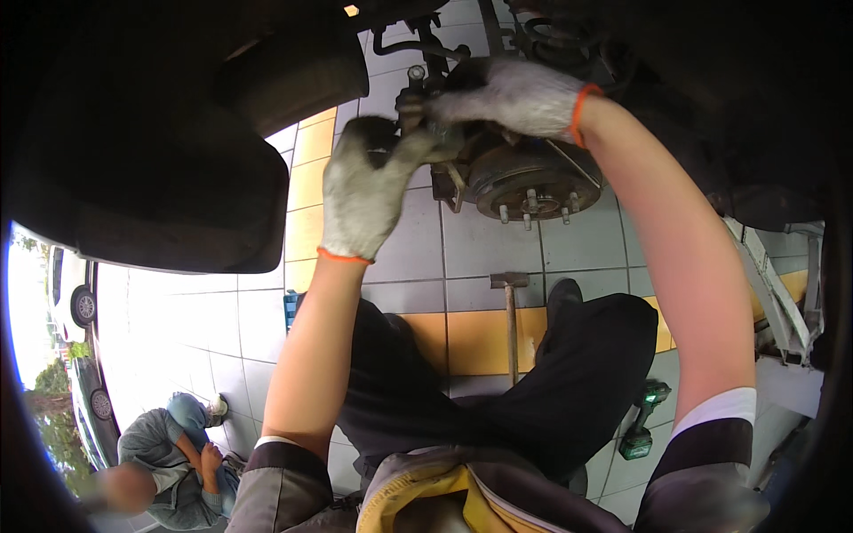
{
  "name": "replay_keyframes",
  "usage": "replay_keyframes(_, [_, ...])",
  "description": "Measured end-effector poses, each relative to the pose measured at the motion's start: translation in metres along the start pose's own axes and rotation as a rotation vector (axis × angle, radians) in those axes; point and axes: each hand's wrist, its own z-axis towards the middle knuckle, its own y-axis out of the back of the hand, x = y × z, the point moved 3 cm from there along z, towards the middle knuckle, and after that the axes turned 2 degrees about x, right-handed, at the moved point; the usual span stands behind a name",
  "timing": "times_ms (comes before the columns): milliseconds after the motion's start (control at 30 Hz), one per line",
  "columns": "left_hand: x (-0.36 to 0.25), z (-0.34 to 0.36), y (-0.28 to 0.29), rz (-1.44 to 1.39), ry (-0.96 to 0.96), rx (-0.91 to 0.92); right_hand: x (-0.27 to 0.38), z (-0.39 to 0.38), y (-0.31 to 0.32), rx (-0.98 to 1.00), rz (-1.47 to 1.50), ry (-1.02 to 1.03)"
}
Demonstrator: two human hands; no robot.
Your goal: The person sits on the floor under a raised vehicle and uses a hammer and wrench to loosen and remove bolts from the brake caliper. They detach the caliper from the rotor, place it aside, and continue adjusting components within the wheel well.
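Both my hands wear white work gloves with dark palms and orange cuffs, and both are up at a car's suspension. My left hand (366, 191) is at the left of the dark suspension strut (416, 78), thumb stretched toward the right, fingers bent around something I cannot make out. From the right, my right hand (520, 96) reaches across above the wheel hub, its blurred fingers closed close to the left thumb; what they hold is hidden. Just below it sits the brake disc (538, 182), rusty, with several bare wheel studs.
A hammer (511, 306) stands between my legs on the tiled floor. Right of my leg lies a green cordless power tool (641, 422). A white metal stand (773, 289) is farther right. The dark car body (160, 178) overhangs the left. A person (182, 457) squats at lower left.
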Motion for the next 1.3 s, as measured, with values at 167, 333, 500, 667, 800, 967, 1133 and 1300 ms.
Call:
replay_keyframes(167, [0.035,-0.049,-0.05,-1.254,0.689,-0.142,0.01,0.009,-0.01,0.094,0.063,0.112])
replay_keyframes(333, [0.02,-0.057,-0.086,-1.526,0.615,-0.044,0.021,0.003,-0.014,-0.035,0.056,0.159])
replay_keyframes(500, [0.014,-0.054,-0.088,-1.282,0.76,-0.062,0.019,-0.005,-0.013,0.052,0.167,0.025])
replay_keyframes(667, [0.015,-0.051,-0.086,-1.26,0.684,-0.061,0.023,-0.011,-0.015,0.013,0.318,0.02])
replay_keyframes(800, [0.014,-0.052,-0.089,-1.101,0.671,-0.139,0.027,-0.011,-0.016,-0.069,0.268,0.044])
replay_keyframes(967, [0.009,-0.047,-0.093,-1.346,0.623,-0.126,0.029,-0.01,-0.01,-0.029,0.249,0.035])
replay_keyframes(1133, [0.013,-0.046,-0.083,-1.223,0.581,-0.062,0.028,-0.003,-0.007,0.002,0.224,-0.022])
replay_keyframes(1300, [0.015,-0.04,-0.065,-1.049,0.592,0.094,0.031,0.015,0.003,0.056,-0.108,-0.027])
